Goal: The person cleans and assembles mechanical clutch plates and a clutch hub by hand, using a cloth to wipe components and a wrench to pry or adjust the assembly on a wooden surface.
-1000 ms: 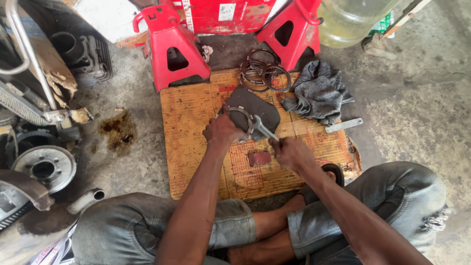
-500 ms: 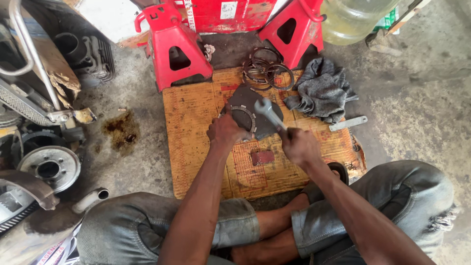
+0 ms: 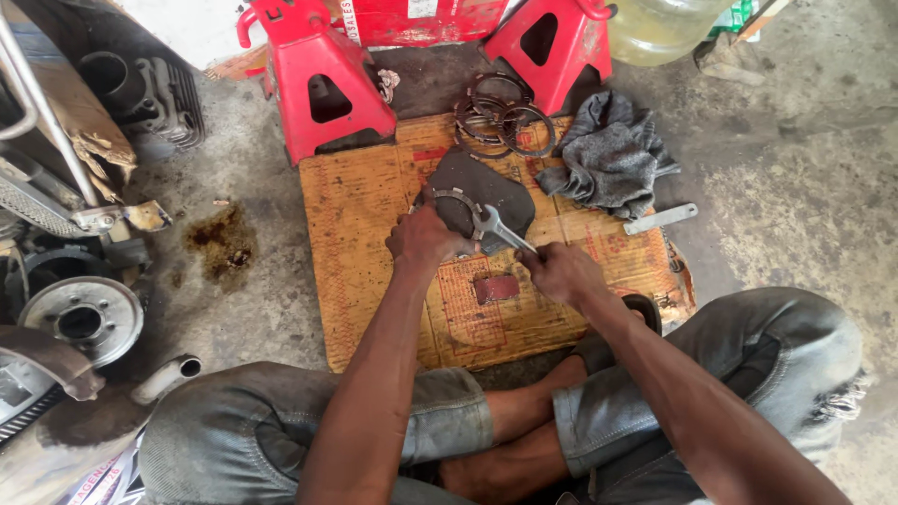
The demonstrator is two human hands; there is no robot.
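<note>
Head view: the person is sitting cross-legged on the concrete floor (image 3: 795,215) and working over a worn cardboard sheet (image 3: 365,243) that is lying flat in front of the knees. The left hand (image 3: 426,238) is pressing down with fingers closed over a toothed metal ring (image 3: 451,198), which is lying on a dark flat pad (image 3: 491,187) near the middle of the cardboard. The right hand (image 3: 561,273) is clamped around the shaft of a steel wrench (image 3: 500,231), whose open head is reaching to the ring just beside the left hand's fingers.

The ring is looking thin, stiff and hard, probably light, and likely oily, so it may be slipping under the fingers; pinning it flat by the rim, as the left hand is doing, seems the sound hold. The wrench is rigid and fairly heavy for its size, best gripped far down the shaft.

A small reddish block (image 3: 496,288) is lying on the cardboard between the two hands. More metal rings (image 3: 505,112) are lying piled at the far edge, next to a crumpled grey rag (image 3: 613,154), and a flat metal bar (image 3: 660,219) is lying just right of the rag. Two red jack stands (image 3: 323,89) are standing beyond the cardboard, and an oil stain (image 3: 223,245) is darkening the floor to the left.
</note>
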